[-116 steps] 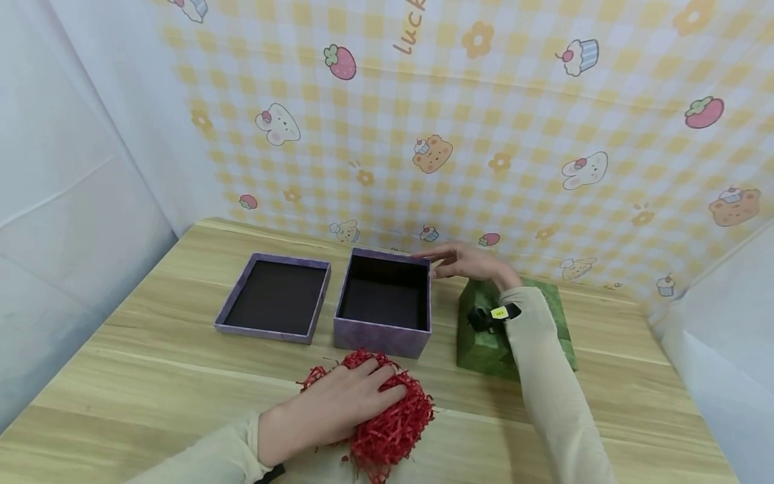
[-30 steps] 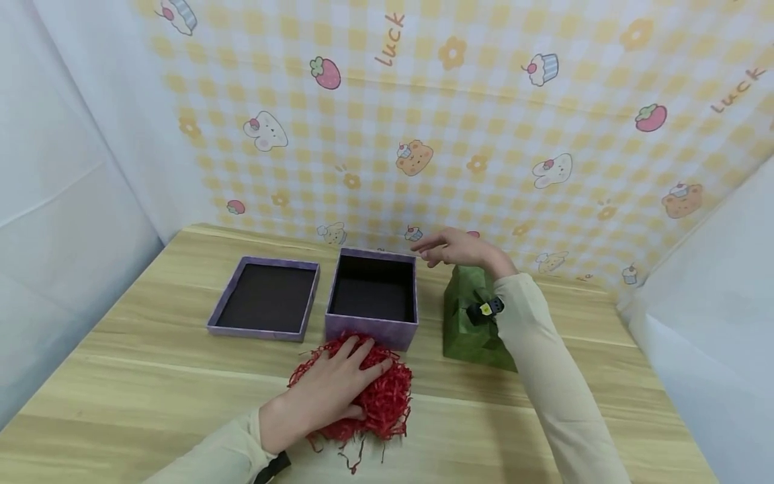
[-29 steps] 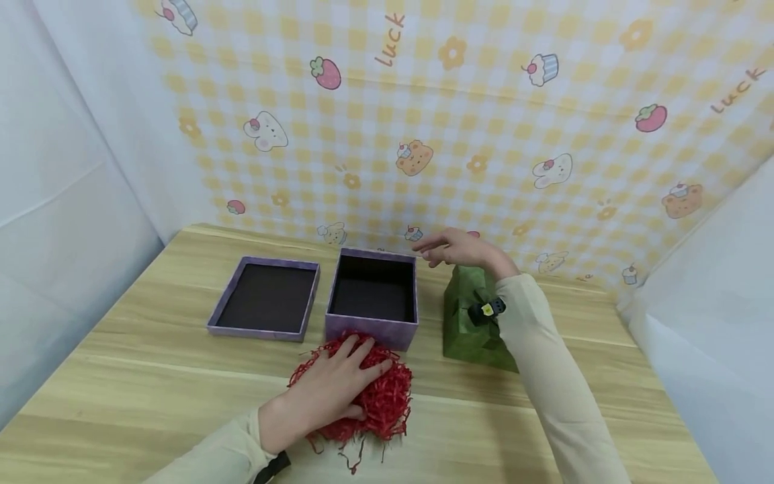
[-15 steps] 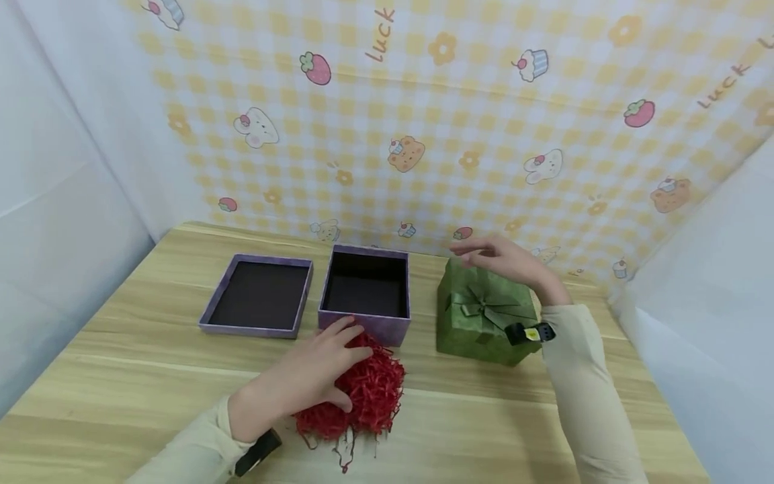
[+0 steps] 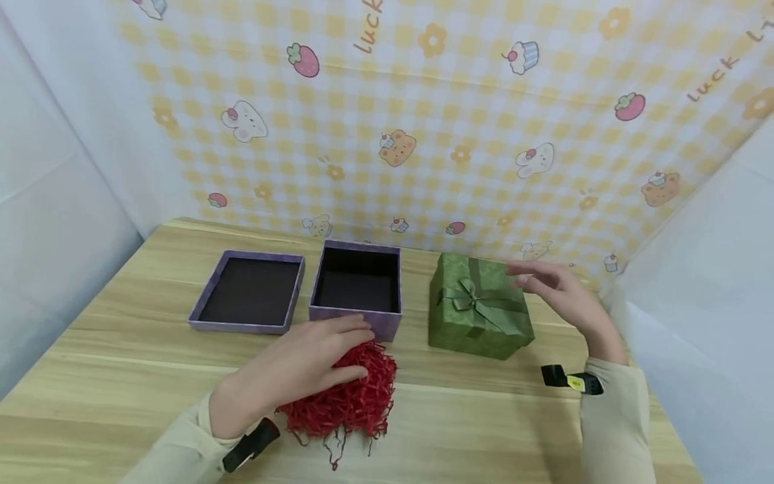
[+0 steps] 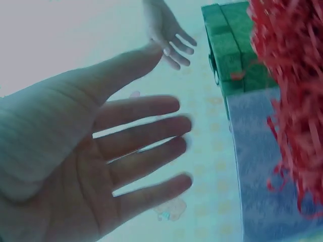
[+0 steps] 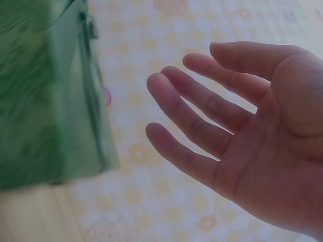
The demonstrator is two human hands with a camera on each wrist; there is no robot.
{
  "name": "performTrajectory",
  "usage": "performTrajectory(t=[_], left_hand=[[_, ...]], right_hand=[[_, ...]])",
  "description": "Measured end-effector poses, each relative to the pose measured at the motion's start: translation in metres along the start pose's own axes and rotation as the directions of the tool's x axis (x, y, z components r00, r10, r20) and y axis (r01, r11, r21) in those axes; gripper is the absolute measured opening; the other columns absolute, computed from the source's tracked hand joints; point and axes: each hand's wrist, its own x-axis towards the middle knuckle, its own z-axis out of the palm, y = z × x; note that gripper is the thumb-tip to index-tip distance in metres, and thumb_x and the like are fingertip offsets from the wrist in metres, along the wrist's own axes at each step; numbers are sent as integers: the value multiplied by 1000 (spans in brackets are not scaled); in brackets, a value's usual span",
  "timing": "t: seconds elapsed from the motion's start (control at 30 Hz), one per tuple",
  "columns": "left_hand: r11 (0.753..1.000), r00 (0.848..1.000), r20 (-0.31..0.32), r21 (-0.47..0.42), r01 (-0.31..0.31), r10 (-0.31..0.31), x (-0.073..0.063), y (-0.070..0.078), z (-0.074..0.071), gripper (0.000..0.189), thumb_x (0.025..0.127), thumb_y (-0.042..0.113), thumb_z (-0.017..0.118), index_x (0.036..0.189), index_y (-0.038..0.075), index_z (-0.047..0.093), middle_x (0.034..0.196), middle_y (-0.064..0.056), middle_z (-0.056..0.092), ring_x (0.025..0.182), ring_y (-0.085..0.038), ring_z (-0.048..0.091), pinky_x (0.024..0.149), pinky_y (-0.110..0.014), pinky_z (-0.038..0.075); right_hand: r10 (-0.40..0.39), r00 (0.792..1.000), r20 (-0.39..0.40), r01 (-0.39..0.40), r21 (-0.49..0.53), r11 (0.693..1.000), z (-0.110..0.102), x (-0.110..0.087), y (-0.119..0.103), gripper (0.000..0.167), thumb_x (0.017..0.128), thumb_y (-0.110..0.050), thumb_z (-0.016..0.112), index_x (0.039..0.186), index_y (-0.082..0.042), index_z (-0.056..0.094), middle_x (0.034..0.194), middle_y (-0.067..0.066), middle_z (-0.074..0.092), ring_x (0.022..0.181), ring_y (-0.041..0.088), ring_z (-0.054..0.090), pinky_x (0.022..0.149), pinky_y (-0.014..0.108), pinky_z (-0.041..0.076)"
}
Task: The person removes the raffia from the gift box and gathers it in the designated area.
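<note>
On the desk (image 5: 459,430), front of centre: loose heap of crinkled red shreds (image 5: 357,403), with a few strands trailing toward the near edge.
Left grip (image 5: 296,366): wide, with fingers straight and slightly spread; poised above the heap, apart from it in the left wrist view; covering part of the heap from the head view.
Right grip (image 5: 562,289): wide too, with fingers lightly bent and spread; raised at the far right corner of the green box (image 5: 456,317), with a gap in between in the right wrist view.
Green box: closed, right of centre, tied with a green ribbon and bow (image 5: 467,296).
Purple box (image 5: 357,286): open side up, dark inside, just behind the heap; contact with the shreds hard to tell behind the fingers.
Shallow purple lid (image 5: 250,292): inside up, dark-lined, left of the purple box and near it.
Wrists: black band on each, below cream sleeves (image 5: 617,417).
Behind the desk: yellow-checked cloth (image 5: 338,121) printed with strawberries, flowers, cupcakes and cartoon animals.
</note>
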Motion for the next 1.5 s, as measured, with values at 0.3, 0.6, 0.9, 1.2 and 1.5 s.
performTrajectory(t=[0.3,0.6,0.9,1.2,1.5], left_hand=[[992,996,-88,-128,21,-32,31,10,16,34,90,29,63,115,8,65,122,-11,58,99,-18,62,79,-33,51],[889,977,47,-407,211,-210,78,38,43,72,95,45,47,150,10,17,155,-10,1,140,-18,-1,108,-41,20],[783,933,29,-535,317,-358,123,50,71,97,89,48,57,148,13,-13,150,-4,-26,133,-13,-26,109,-48,7],[780,912,16,-511,360,-410,147,36,105,113,82,44,69,147,6,-15,150,-10,-25,134,-18,-26,110,-47,5],[686,889,96,-602,410,-447,151,33,123,114,81,40,72,146,2,-13,152,-13,-16,138,-22,-15,110,-42,7]], right_hand=[[165,975,-148,-150,107,983,20,-28,26,47,98,-28,49,138,-3,44,135,20,45,120,24,47,92,36,43],[204,979,13,-203,178,963,26,-37,40,70,97,-30,50,150,-9,9,153,16,12,137,38,14,102,59,20],[206,973,104,-222,184,957,31,-33,42,86,92,-26,60,151,-13,-1,154,14,2,136,44,10,99,64,21],[271,950,156,-292,137,947,38,-33,47,114,82,-27,72,145,-20,-22,152,20,-10,133,50,4,98,62,25],[278,950,142,-297,130,946,38,-35,53,116,79,-26,76,147,-21,-17,152,21,-5,136,42,7,102,61,17]])
